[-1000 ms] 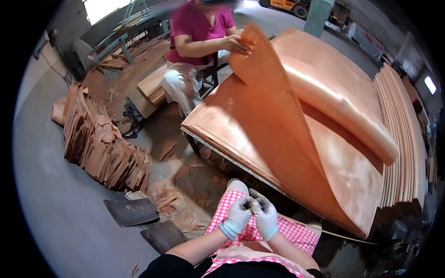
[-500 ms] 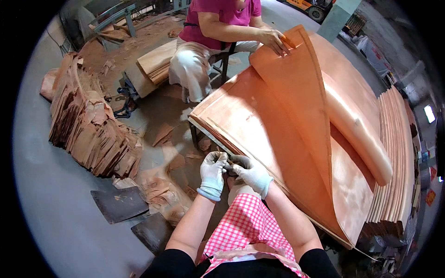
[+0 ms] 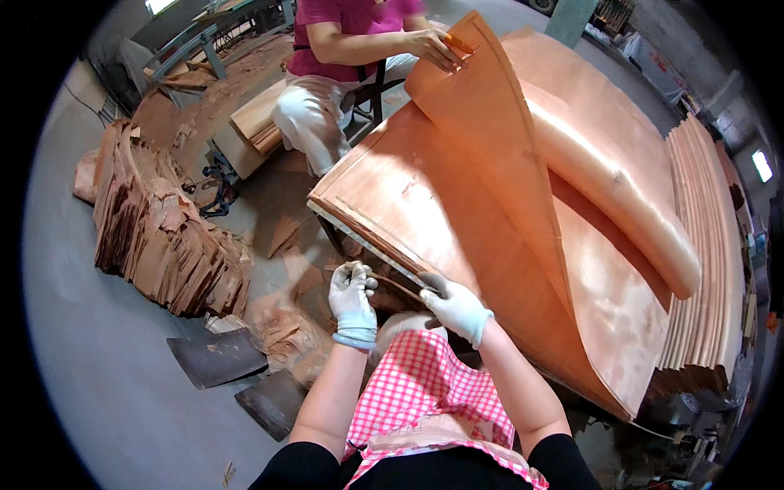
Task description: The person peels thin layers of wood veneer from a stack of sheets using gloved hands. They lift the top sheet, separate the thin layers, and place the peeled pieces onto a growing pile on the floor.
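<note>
A thin brown strip (image 3: 396,285) runs between my two gloved hands, just off the near left edge of the wood sheet stack (image 3: 376,184). My left hand (image 3: 353,300), in a whitish glove with a blue-grey cuff, pinches its left end. At the other end my right hand (image 3: 456,309) closes on the strip beside the stack's edge; its fingertips are partly hidden. Over the stack lies a large reddish-brown veneer sheet (image 3: 498,155), with its far corner folded up. A co-worker's hand (image 3: 437,49) rests at that corner with a small orange object (image 3: 459,44).
A rolled veneer sheet (image 3: 612,184) lies across the stack. To the right stand piled wavy sheets (image 3: 702,253). Broken veneer pieces (image 3: 167,224) are heaped on the left floor, near two dark flat plates (image 3: 216,357). The seated co-worker's legs (image 3: 314,122) are beyond the stack's far left corner.
My hands have moved apart from each other, and the strip now shows stretched between them. The whole view has shifted, with the stack and co-worker appearing further left.
</note>
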